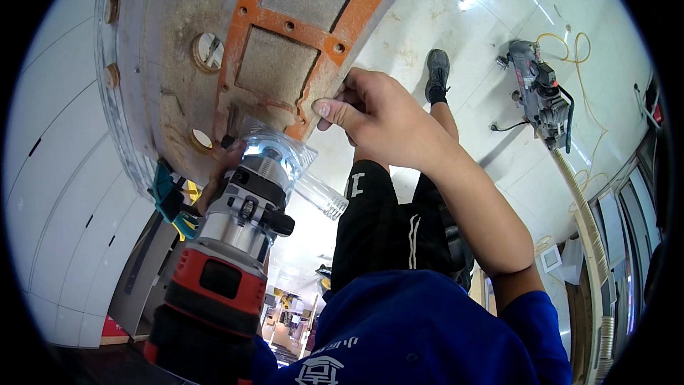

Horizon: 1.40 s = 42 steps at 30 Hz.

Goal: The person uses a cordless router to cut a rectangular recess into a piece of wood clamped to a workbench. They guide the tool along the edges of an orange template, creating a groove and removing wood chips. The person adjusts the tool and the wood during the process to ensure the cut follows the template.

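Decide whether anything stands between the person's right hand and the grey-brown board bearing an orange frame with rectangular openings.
Nothing visible does: the right hand grips the board beside the orange frame. The clear plastic guard on the red, black and silver power tool lies to the left, not between them.

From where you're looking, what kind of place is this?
Probably a workshop: there's a big power tool, an orange frame on a dusty board, and a machine on the floor.
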Motion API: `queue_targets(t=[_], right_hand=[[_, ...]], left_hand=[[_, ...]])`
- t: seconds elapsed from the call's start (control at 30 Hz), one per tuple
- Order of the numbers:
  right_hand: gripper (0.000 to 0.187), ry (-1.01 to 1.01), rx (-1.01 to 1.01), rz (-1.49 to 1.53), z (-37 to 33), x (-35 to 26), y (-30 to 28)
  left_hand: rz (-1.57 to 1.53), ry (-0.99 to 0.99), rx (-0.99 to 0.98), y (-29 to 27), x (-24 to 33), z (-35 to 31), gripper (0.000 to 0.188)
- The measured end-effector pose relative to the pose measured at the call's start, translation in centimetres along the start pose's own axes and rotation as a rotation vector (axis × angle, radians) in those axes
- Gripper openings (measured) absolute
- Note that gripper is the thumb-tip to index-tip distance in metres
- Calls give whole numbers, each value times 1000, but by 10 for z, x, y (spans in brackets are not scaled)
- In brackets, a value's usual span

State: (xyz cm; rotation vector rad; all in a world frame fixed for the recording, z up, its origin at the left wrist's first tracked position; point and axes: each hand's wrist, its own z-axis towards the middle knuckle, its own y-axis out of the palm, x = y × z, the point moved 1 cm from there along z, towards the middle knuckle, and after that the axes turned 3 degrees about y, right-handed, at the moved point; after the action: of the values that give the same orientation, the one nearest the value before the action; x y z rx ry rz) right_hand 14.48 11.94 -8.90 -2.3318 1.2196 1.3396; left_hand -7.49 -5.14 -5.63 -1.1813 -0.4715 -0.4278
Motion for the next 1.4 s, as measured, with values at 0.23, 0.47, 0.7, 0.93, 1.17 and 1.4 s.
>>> queue_targets(t=[0.23,0.47,0.7,0.93,1.17,1.4], right_hand=[[41,-17,6,27,3,3,1],[41,0,1,21,3,5,0],[40,-7,-6,21,1,-1,-1],[40,-6,-11,-18,0,-4,-3],[42,-4,-18,-23,2,-1,-4],[42,-52,-2,-15,1,0,-3]], left_hand=[[-5,-58,26,1,-9,-11,103],[-105,76,-13,0,-16,-1,100],[54,34,-52,-3,-8,-7,96],[123,17,-158,-2,18,20,97],[132,26,-155,-4,20,28,92],[80,62,-47,3,0,13,88]])
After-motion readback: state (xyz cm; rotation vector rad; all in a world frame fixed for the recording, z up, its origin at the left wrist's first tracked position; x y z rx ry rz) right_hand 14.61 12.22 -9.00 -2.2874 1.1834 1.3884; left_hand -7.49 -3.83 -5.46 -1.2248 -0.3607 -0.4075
